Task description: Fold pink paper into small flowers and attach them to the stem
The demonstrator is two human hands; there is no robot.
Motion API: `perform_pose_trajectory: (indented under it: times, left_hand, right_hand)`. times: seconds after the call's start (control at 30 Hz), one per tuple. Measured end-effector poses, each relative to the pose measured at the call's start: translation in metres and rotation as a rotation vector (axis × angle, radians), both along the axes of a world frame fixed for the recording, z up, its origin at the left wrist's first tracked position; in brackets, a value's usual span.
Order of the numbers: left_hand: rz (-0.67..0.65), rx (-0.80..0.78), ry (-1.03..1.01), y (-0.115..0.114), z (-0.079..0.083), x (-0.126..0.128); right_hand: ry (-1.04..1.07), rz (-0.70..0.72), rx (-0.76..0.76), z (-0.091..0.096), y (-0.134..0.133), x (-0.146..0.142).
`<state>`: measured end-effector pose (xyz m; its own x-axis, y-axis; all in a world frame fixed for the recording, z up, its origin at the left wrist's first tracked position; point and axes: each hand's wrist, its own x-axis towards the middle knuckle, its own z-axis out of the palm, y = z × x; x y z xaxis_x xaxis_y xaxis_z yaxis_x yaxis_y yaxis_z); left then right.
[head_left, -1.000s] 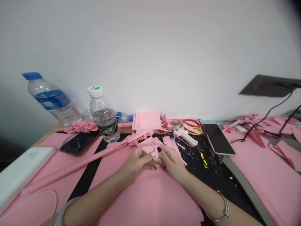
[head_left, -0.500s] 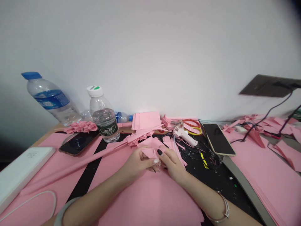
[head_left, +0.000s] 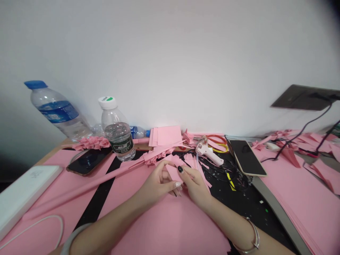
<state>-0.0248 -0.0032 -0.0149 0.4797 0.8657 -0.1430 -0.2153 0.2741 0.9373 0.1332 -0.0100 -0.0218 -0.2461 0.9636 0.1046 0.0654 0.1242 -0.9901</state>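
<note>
Between my two hands is a small folded piece of pink paper [head_left: 173, 173], held above the large pink paper sheets [head_left: 170, 226]. My left hand [head_left: 159, 180] is closed on its left side, with the thumb pointing right along the lower edge. My right hand [head_left: 196, 182] pinches the right side, its dark-nailed thumb on top. Parts of the paper and several fingertips are hidden behind the hands. Just beyond lie a rolled pink paper stick [head_left: 106, 178] and crumpled pink paper flowers [head_left: 155, 156].
A pink glue gun [head_left: 209, 154] with cables lies behind my right hand. Phones [head_left: 247, 157] rest on both sides. A water bottle [head_left: 118, 138] and a larger bottle [head_left: 60, 111] stand at left, near a white box-shaped device [head_left: 29, 194]. Pink squares [head_left: 168, 135] lean against the wall.
The small paper has been turned or refolded between my fingers, and now shows a smoother, slanted face. My left fingers have shifted slightly. Nothing else has visibly moved.
</note>
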Motion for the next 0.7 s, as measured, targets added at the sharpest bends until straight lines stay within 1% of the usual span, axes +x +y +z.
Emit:
perform_pose_trajectory:
  times: [0.07,0.17,0.3,0.4,0.5,0.57,0.63,0.7]
  left_hand:
    - [0.065,0.026,-0.011,-0.0009,0.0028,0.0004]
    - [0.168,0.060,-0.022,-0.0019,0.0069,0.0006]
    - [0.323,0.067,0.021,-0.0002,0.0091,-0.0014]
    - [0.403,0.089,0.084,0.0029,0.0080,-0.0032]
    - [0.431,0.102,0.087,0.0057,0.0055,-0.0038]
    - [0.436,0.091,0.062,0.0068,0.0039,-0.0040]
    - [0.409,0.082,0.037,0.0071,0.0034,-0.0044]
    - [0.342,0.095,0.026,0.0064,0.0045,-0.0051]
  right_hand:
    - [0.010,-0.052,0.011,0.0010,0.0013,0.0002]
    - [-0.031,-0.098,0.051,0.0033,0.0026,0.0006]
    - [-0.059,-0.092,0.020,0.0056,0.0027,-0.0002]
    - [-0.073,-0.098,-0.003,0.0043,0.0031,-0.0007]
    - [-0.047,-0.096,-0.007,0.0007,0.0039,0.0000]
    - [-0.033,-0.069,-0.004,-0.0006,0.0040,0.0004]
    - [-0.046,-0.037,0.003,0.0001,0.0036,0.0002]
    - [-0.079,-0.020,0.011,0.0026,0.0029,-0.0006]
